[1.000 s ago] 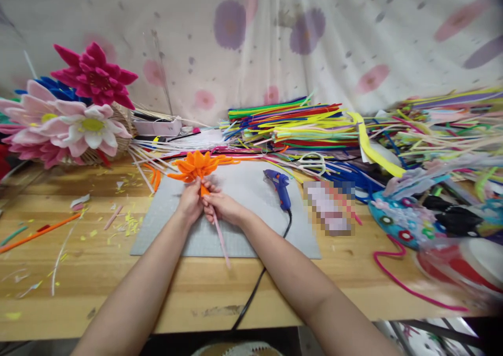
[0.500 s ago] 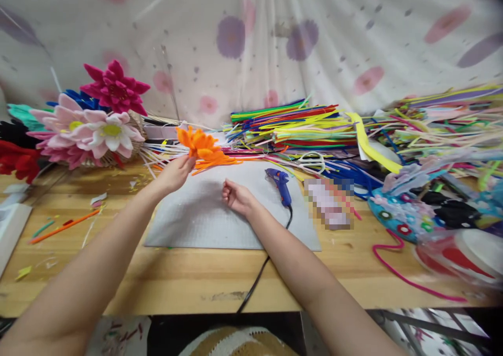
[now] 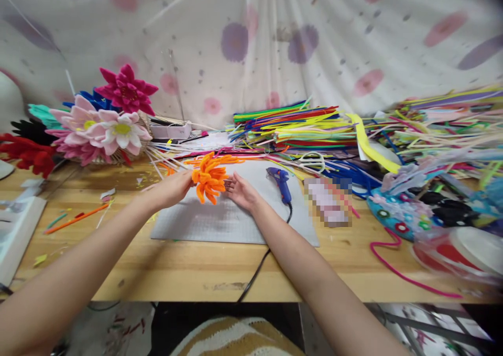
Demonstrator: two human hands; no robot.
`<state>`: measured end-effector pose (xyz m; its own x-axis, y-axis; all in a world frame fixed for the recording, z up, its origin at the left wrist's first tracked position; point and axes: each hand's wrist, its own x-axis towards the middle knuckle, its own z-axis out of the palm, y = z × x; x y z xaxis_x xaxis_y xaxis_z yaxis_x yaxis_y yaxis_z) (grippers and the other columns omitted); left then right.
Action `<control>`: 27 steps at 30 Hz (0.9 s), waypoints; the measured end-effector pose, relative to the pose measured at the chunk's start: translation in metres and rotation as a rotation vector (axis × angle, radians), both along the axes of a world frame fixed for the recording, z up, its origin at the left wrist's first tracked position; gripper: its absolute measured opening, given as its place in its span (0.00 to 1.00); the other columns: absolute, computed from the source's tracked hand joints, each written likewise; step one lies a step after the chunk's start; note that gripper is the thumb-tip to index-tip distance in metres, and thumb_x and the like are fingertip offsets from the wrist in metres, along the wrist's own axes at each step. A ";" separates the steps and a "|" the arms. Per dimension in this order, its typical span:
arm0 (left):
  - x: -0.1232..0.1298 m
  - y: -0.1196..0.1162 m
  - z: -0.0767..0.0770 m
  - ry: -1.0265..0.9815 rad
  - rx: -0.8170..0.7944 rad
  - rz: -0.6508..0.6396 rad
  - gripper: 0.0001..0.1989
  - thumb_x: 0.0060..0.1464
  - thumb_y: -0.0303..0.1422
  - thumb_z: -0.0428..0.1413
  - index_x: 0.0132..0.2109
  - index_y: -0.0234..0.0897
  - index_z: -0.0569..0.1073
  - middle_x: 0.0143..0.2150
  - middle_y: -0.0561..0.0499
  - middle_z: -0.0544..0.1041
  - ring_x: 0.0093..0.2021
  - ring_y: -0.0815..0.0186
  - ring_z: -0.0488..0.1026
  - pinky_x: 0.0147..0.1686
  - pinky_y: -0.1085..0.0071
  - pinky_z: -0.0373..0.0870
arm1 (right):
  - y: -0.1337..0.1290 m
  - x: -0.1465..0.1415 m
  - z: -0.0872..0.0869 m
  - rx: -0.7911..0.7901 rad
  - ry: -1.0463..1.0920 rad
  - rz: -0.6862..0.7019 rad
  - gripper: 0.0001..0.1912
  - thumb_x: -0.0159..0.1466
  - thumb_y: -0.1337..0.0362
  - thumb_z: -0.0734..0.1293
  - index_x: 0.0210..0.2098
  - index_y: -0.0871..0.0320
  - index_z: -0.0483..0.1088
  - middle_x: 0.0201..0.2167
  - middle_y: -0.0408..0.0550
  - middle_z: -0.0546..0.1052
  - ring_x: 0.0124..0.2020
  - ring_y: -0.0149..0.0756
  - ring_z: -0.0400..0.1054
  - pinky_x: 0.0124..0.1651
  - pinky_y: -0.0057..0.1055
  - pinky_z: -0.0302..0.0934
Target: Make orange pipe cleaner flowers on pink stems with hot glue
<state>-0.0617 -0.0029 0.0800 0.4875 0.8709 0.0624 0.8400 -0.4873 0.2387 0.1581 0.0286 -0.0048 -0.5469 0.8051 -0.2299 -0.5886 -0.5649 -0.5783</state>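
An orange pipe-cleaner flower [image 3: 210,179] is held over the grey mat, its looped petals facing right and toward me. My left hand [image 3: 177,187] is closed on its left side; the fingertips are partly hidden behind the petals. Close by on the right, my right hand [image 3: 241,190] has its fingers apart, with the tips at the flower's right edge; I cannot tell whether they touch it. Behind the flower, loose orange pipe cleaners [image 3: 234,160] lie at the mat's back edge. A blue glue gun [image 3: 281,184] rests on the grey mat [image 3: 236,229], right of my right hand.
Finished pipe-cleaner flowers [image 3: 121,130] stand at the back left. Bundles of coloured pipe cleaners [image 3: 291,125] line the back, with white-handled scissors [image 3: 312,162] before them. The glue gun's black cord [image 3: 257,277] runs over the table's front edge. A plastic-wrapped tub [image 3: 463,254] sits far right.
My left hand has brought the orange flower down and toward me, turning its petals. My right hand's curled fingers have opened and now reach beside the flower. The view has shifted slightly.
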 end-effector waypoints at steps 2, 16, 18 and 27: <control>0.000 -0.003 -0.001 -0.066 -0.012 0.005 0.16 0.57 0.34 0.40 0.42 0.34 0.70 0.43 0.42 0.74 0.44 0.60 0.70 0.45 0.64 0.66 | 0.003 -0.002 -0.005 0.010 -0.012 0.024 0.16 0.65 0.57 0.55 0.35 0.62 0.67 0.31 0.48 0.74 0.34 0.30 0.70 0.38 0.27 0.65; -0.008 -0.025 0.003 -0.461 -0.273 -0.039 0.20 0.49 0.46 0.50 0.36 0.32 0.73 0.35 0.46 0.76 0.37 0.62 0.70 0.38 0.68 0.68 | 0.006 0.015 -0.019 0.079 -0.106 0.122 0.07 0.61 0.67 0.61 0.35 0.62 0.70 0.31 0.47 0.75 0.34 0.28 0.70 0.42 0.27 0.64; -0.007 -0.027 0.010 -0.461 -0.332 -0.036 0.20 0.48 0.45 0.51 0.36 0.32 0.74 0.35 0.47 0.76 0.36 0.63 0.70 0.37 0.68 0.68 | 0.004 0.020 -0.021 0.028 -0.062 0.077 0.07 0.62 0.67 0.60 0.35 0.61 0.70 0.30 0.47 0.75 0.34 0.28 0.70 0.40 0.26 0.64; -0.012 -0.021 0.054 -0.333 -0.483 0.010 0.23 0.49 0.49 0.48 0.41 0.35 0.74 0.41 0.47 0.76 0.42 0.62 0.70 0.40 0.71 0.68 | -0.005 0.030 -0.013 -0.006 -0.112 0.032 0.06 0.61 0.68 0.62 0.35 0.64 0.70 0.25 0.46 0.74 0.28 0.26 0.70 0.32 0.23 0.64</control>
